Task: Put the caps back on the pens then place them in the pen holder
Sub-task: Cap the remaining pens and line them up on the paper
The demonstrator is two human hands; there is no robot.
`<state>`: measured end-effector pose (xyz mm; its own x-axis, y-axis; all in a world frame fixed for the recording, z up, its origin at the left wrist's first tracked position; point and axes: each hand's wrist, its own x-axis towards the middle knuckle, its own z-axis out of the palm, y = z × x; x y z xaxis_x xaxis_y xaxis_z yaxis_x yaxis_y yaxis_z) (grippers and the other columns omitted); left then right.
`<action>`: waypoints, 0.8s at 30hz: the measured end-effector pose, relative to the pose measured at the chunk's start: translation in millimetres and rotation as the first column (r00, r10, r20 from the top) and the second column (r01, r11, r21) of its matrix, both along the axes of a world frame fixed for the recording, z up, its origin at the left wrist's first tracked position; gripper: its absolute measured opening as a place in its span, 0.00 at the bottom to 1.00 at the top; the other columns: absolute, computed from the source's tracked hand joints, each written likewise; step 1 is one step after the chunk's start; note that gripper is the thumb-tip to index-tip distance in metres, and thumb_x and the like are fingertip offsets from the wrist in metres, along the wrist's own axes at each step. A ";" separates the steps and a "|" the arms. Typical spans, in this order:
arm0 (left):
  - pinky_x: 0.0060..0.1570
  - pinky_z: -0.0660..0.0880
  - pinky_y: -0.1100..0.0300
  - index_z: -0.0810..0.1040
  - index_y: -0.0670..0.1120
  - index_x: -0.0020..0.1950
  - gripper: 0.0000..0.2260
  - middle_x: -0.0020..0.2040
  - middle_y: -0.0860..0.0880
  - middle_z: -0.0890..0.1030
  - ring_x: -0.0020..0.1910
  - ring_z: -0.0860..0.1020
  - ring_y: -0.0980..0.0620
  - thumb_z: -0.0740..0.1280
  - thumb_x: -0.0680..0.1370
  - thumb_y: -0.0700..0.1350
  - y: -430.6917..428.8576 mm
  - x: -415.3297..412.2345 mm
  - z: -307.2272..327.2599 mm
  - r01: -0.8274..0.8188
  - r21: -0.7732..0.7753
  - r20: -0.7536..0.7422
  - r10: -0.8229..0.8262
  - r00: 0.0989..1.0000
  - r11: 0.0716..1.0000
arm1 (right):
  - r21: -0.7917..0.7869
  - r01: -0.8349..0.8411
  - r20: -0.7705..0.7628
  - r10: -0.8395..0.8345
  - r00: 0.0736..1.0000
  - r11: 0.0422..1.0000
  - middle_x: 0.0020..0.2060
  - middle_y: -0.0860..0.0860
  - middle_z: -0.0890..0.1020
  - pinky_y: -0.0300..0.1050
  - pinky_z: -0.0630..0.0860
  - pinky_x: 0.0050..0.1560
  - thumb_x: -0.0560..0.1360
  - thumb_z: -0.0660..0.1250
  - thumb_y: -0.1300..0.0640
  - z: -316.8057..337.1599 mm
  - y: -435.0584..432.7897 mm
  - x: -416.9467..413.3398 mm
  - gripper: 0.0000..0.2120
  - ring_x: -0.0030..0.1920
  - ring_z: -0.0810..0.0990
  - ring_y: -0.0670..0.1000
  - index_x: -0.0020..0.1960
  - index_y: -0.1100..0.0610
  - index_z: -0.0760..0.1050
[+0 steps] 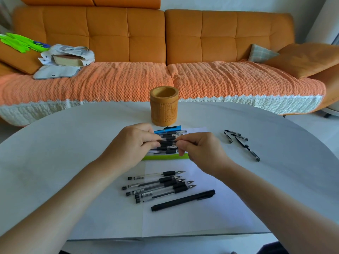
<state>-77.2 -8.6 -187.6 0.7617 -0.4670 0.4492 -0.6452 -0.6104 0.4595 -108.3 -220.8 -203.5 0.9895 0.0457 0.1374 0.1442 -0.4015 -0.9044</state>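
My left hand [131, 143] and my right hand [200, 149] meet above the table's middle, both pinching one black-gripped pen [167, 142] held level between them. Whether a cap is on it I cannot tell. Under the hands lie several more pens [169, 133] on a sheet of paper, one of them blue [167, 129], beside a green strip [165, 157]. A bamboo pen holder [164, 106] stands upright just beyond, with nothing visible inside. Nearer me lie several uncapped clear pens [157, 186] and a capped black pen [183, 200].
Loose caps [233, 135] and one more pen [249, 150] lie at the right on the round white table [64, 143]. An orange sofa [165, 43] with a bag, a book and cushions stands behind the table.
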 end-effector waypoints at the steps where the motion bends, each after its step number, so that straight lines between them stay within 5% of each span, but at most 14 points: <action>1: 0.38 0.68 0.73 0.86 0.46 0.51 0.08 0.37 0.58 0.75 0.37 0.75 0.62 0.74 0.73 0.40 -0.6 -0.2 0.3 0.002 0.002 0.008 -0.002 1.000 1.000 | 0.021 -0.004 -0.051 0.006 0.999 1.000 0.31 0.50 0.81 0.37 0.67 0.28 0.79 0.66 0.60 -0.7 0.3 0.3 0.08 0.25 0.67 0.47 0.46 0.59 0.84; 8: 0.43 0.66 0.73 0.79 0.50 0.64 0.14 0.44 0.59 0.75 0.44 0.74 0.63 0.66 0.79 0.44 -2.8 5.3 -2.2 0.036 0.117 -0.088 -0.026 0.996 0.992 | -0.107 0.014 0.020 -0.012 1.000 0.994 0.33 0.43 0.83 0.31 0.70 0.31 0.77 0.69 0.57 5.6 -6.3 4.5 0.06 0.26 0.73 0.41 0.51 0.50 0.84; 13: 0.45 0.68 0.70 0.84 0.51 0.56 0.12 0.42 0.59 0.76 0.42 0.75 0.61 0.73 0.74 0.40 -5.8 2.4 -10.2 0.023 0.114 -0.065 -0.015 0.998 0.993 | -0.209 -0.020 -0.037 0.013 0.999 0.978 0.34 0.42 0.84 0.34 0.70 0.31 0.77 0.68 0.56 -0.6 -6.0 2.4 0.06 0.26 0.70 0.42 0.45 0.51 0.84; 16: 0.45 0.73 0.61 0.85 0.53 0.50 0.11 0.42 0.59 0.77 0.42 0.76 0.58 0.77 0.70 0.42 -5.0 -1.3 -14.7 0.025 0.108 -0.100 -0.014 0.995 0.994 | -0.289 -0.086 -0.088 0.063 0.994 0.954 0.36 0.41 0.83 0.27 0.67 0.31 0.77 0.68 0.53 -3.1 -8.0 -0.8 0.05 0.29 0.73 0.37 0.45 0.49 0.83; 20: 0.48 0.73 0.62 0.80 0.60 0.54 0.10 0.45 0.65 0.77 0.46 0.75 0.61 0.73 0.73 0.52 -5.1 -7.9 -17.1 0.009 0.261 -0.214 0.049 0.976 0.965 | -0.363 -0.078 -0.058 0.061 0.996 0.929 0.44 0.39 0.81 0.26 0.68 0.33 0.76 0.69 0.51 -6.9 -13.5 -0.8 0.04 0.33 0.74 0.34 0.49 0.47 0.82; 24: 0.54 0.75 0.59 0.82 0.58 0.54 0.08 0.49 0.63 0.80 0.50 0.77 0.62 0.70 0.76 0.48 -1.5 -5.6 -18.5 0.054 0.251 -0.296 0.023 0.955 0.966 | -0.365 -0.072 -0.037 0.063 0.997 0.928 0.45 0.42 0.81 0.25 0.67 0.33 0.77 0.68 0.52 -7.5 -17.7 -2.5 0.04 0.32 0.74 0.32 0.49 0.47 0.82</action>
<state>-82.8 -10.1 -206.0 0.8330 -0.5487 0.0711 -0.5152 -0.7225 0.4611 -110.7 -238.5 -211.0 0.9850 0.1553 0.0746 0.1627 -0.6953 -0.7001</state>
